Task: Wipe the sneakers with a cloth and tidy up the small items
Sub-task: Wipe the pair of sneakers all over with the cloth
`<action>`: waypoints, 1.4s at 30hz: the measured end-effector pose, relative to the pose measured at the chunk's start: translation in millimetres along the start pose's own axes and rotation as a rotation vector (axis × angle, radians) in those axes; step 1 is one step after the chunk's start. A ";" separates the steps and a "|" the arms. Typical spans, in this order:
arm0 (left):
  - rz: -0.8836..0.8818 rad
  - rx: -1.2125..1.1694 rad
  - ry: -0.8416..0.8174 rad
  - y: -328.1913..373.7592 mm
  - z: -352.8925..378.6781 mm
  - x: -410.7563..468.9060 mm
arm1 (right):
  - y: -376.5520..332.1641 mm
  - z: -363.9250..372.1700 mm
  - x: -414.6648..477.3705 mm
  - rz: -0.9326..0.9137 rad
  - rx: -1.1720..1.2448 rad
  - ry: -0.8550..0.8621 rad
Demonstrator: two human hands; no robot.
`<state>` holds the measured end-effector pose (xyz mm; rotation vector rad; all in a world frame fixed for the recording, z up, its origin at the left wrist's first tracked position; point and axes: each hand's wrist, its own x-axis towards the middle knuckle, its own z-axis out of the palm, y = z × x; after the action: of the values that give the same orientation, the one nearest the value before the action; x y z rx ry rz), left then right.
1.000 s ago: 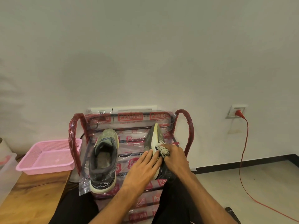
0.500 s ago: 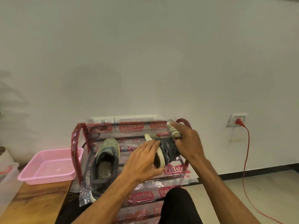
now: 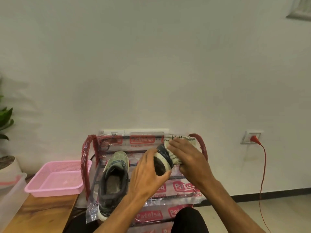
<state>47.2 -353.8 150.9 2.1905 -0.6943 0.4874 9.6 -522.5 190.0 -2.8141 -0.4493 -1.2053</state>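
Observation:
Two grey-green sneakers are on a plastic-wrapped shoe rack (image 3: 202, 145). One sneaker (image 3: 114, 179) lies flat on the left of the top shelf, opening up. The second sneaker (image 3: 162, 158) is lifted off the shelf, its heel towards me. My left hand (image 3: 146, 175) grips that heel end from the left. My right hand (image 3: 190, 158) presses a pale cloth with dark stitching (image 3: 175, 148) against the sneaker's far side. Most of the lifted sneaker is hidden behind my hands.
A pink plastic basket (image 3: 55, 189) sits on a wooden table (image 3: 38, 214) at the left, beside a clear plastic tub (image 3: 11, 195) and a potted plant (image 3: 6, 118). A red cable (image 3: 262, 167) hangs from a wall socket at the right. My dark-trousered knee (image 3: 190, 219) is below the rack.
The right sneaker has been lifted off the shelf and turned heel towards me. My right hand with the cloth has moved from the sole edge round to the sneaker's far side.

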 end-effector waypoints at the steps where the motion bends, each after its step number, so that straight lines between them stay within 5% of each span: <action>1: 0.006 0.002 -0.004 -4.6 0.3 -2.7 | -1.9 3.9 -3.1 -0.040 -0.021 -0.014; 20: 0.267 0.162 0.011 -22.7 23.8 -25.6 | -4.4 2.1 -10.7 -0.380 -0.153 -0.164; 33: 0.179 0.064 0.009 -28.6 12.4 -11.1 | -5.2 6.0 17.1 -0.448 -0.137 -0.251; 42: 0.358 0.156 -0.133 -19.5 26.1 -18.6 | 0.9 14.1 30.6 -0.398 -0.219 -0.489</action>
<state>47.8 -357.1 113.6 2.2659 -1.1660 0.5973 39.7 -513.6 202.2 -3.3167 -0.9965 -0.6091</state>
